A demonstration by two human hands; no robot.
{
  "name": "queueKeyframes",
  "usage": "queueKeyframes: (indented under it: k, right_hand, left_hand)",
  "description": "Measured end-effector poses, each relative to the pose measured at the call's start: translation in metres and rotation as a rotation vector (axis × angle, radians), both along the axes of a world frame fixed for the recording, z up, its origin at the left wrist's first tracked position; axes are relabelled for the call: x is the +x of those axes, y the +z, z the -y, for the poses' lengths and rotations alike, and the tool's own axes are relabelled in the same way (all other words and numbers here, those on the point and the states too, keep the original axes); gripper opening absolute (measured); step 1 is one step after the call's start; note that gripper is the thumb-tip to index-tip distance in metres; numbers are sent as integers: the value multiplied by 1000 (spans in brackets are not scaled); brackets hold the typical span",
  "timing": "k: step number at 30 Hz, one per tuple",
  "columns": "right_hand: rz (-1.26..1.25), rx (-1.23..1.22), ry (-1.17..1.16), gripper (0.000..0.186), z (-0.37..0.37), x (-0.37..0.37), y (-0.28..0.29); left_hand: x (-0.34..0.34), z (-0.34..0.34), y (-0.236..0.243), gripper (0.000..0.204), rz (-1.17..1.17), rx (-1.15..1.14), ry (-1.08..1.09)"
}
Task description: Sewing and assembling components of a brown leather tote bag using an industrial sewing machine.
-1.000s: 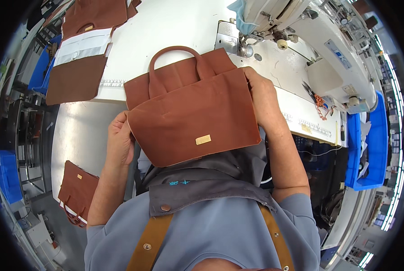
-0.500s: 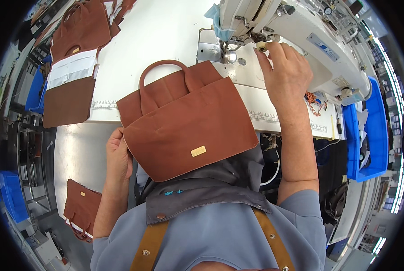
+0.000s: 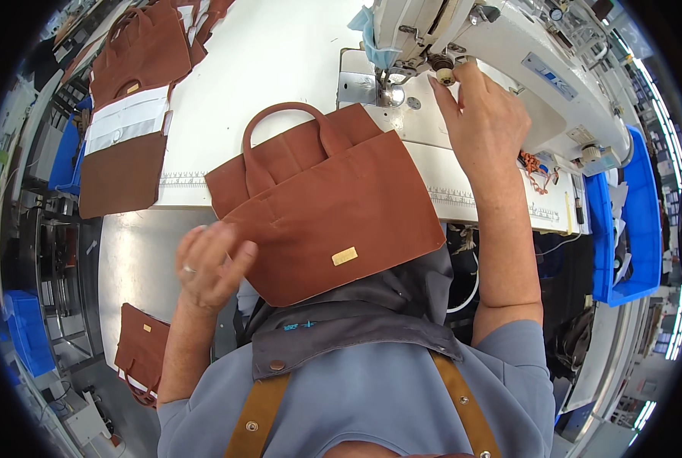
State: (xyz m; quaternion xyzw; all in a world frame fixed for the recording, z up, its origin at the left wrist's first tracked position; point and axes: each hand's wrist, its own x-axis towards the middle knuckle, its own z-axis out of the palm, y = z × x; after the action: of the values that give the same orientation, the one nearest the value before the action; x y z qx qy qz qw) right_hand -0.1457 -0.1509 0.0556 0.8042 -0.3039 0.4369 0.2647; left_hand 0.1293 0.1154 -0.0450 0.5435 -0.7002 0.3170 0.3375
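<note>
The right hand point(image 3: 487, 118) grips a pale knob point(image 3: 445, 77) between thumb and finger; the left hand's point(image 3: 207, 263) blurred fingers are loosely spread at the left edge of a brown bag point(image 3: 310, 206), which slants from table to lap. Its gold label point(image 3: 345, 256) is illegible; the sewing machine's nameplate point(image 3: 549, 75) carries lettering, the apron point(image 3: 356, 347) turquoise characters point(image 3: 299, 326).
</note>
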Motion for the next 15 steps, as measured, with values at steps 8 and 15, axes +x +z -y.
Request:
queueKeyframes:
  k: [8, 15]
  right_hand:
    - [-72, 393, -124, 43, 9, -7, -9]
    - [-81, 193, -154, 59, 7, -2, -6]
  left_hand:
    - [-25, 17, 22, 24, 145, 353, -313]
    - [-22, 29, 21, 23, -1349, 571, 19]
